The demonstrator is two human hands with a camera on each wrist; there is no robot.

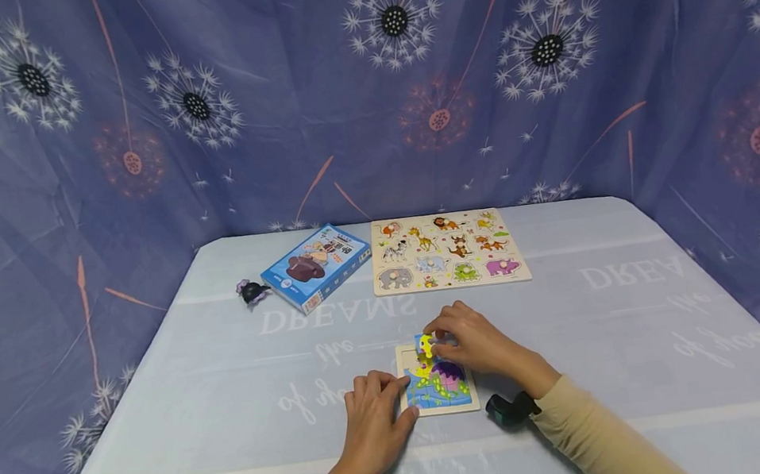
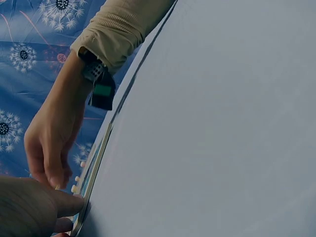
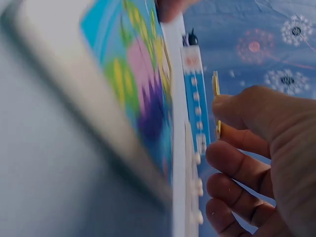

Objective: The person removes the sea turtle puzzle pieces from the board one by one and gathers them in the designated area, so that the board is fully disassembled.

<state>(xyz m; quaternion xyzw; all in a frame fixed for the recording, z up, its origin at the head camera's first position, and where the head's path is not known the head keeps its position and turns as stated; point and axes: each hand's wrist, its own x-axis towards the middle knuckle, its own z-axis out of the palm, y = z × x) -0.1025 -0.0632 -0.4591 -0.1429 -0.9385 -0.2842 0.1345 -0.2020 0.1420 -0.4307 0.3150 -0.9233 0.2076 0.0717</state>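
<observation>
A small wooden jigsaw tray (image 1: 407,358) lies on the table, with blue, green, pink and purple picture pieces (image 1: 448,382) set in it. Bare wood shows at its upper left. My left hand (image 1: 373,420) rests against the tray's left side, thumb near the lower corner and index finger higher up. Above the tray's top edge, my right hand (image 1: 475,343) pinches a blue and yellow jigsaw piece (image 1: 425,345) between thumb and fingers. In the right wrist view the jigsaw piece (image 3: 216,83) appears edge-on, partly hidden by the thumb.
Behind the tray lies a wooden animal peg puzzle board (image 1: 449,252). A blue box (image 1: 317,267) is left of that board, beside a small black object with purple parts (image 1: 252,290). A patterned cloth (image 1: 307,118) hangs behind the table.
</observation>
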